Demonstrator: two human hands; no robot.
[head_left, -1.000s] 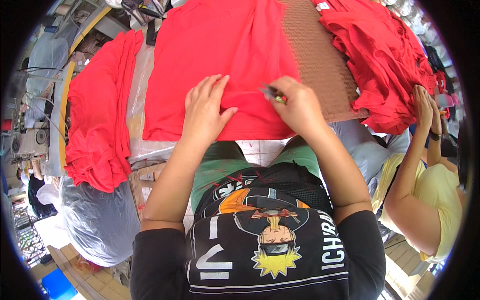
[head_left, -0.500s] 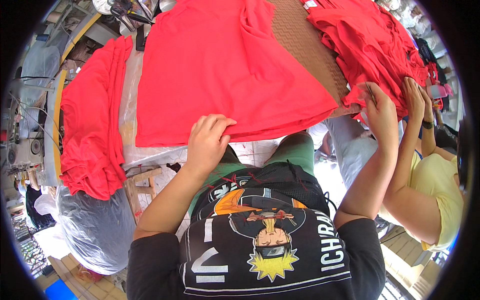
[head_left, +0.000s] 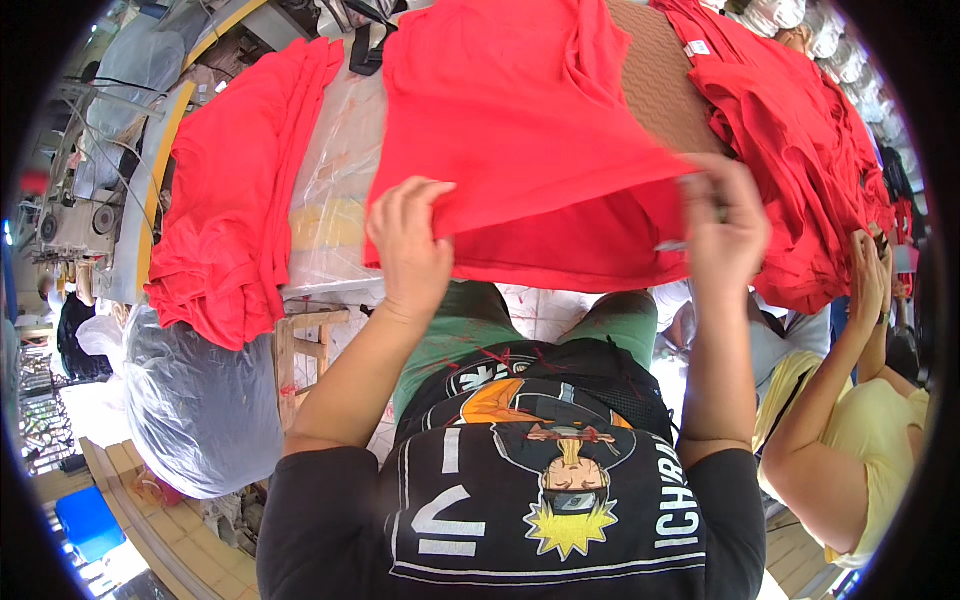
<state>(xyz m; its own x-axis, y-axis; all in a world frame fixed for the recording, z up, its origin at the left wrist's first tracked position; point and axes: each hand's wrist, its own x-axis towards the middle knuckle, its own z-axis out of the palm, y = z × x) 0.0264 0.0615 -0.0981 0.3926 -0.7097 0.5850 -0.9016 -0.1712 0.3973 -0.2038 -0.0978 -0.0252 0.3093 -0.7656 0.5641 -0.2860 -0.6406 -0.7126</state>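
A red garment [head_left: 500,130] lies across the table in front of me, its near hem lifted so that the opening gapes between the two layers. My left hand [head_left: 410,245] is closed on the hem's left part, fingers curled over the cloth. At the right end of the hem is my right hand [head_left: 725,220], smeared by motion, with the raised upper layer pinched in its fingers. A small metal tip [head_left: 670,246] sticks out below that hand; its kind is too blurred to tell.
Folded red garments [head_left: 240,180] hang over the table's left edge. To the right lies a heap of red garments [head_left: 790,150], where a person in yellow [head_left: 850,450] has their hands. A brown textured mat [head_left: 670,80] covers part of the table. A plastic-wrapped bundle [head_left: 200,410] stands lower left.
My right hand has come left from beside the heap to the garment's hem and raised its upper layer. My left hand has closed on the hem. The whole view has shifted.
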